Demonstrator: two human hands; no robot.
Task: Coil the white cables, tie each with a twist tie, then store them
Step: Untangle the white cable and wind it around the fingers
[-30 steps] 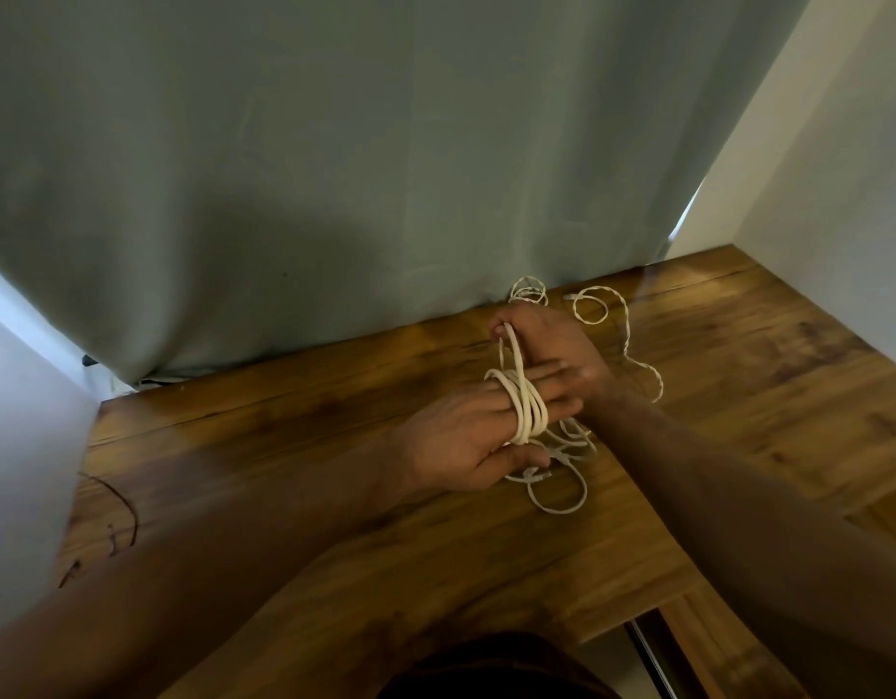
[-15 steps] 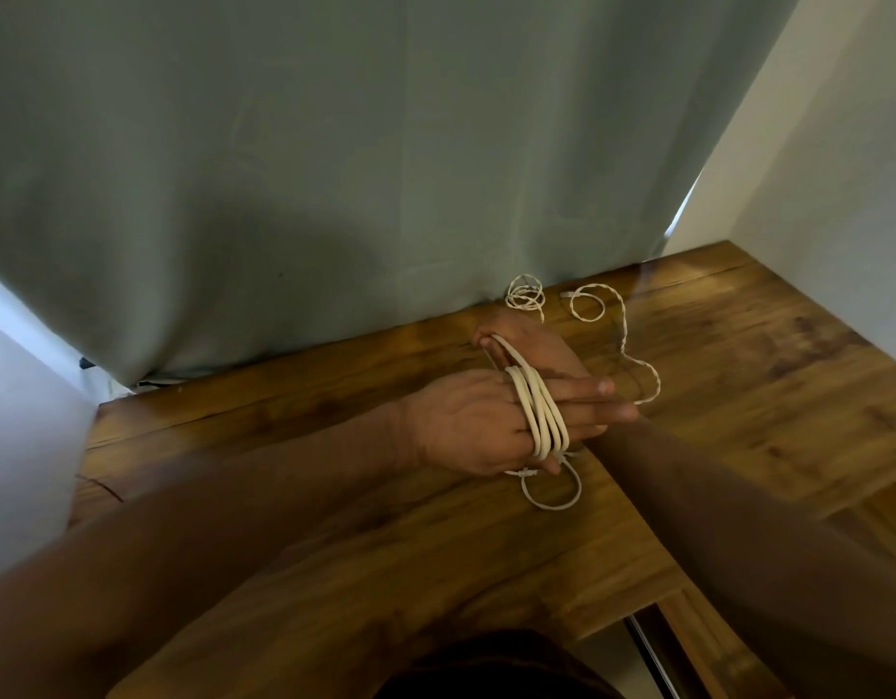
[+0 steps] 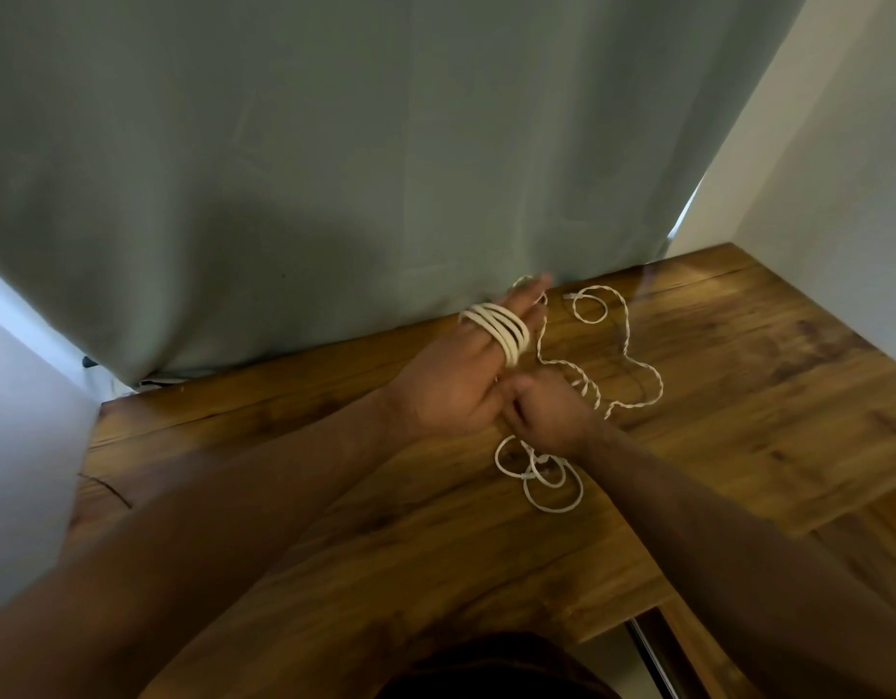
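Head view: white cable [image 3: 499, 331] coiled round straight left-hand [image 3: 456, 391] fingers; right hand [image 3: 549, 413] grasps cable strand.

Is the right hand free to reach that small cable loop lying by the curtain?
Probably yes. The small cable loop lies in the open on the wooden table, with nothing between it and the right hand, though that hand seems busy with the cable being coiled.

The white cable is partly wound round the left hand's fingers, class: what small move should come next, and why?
Probably another turn. The left hand carries several turns of white cable round its straight fingers, while the right hand grips the cable beside them, and slack loops lie on the wooden table.
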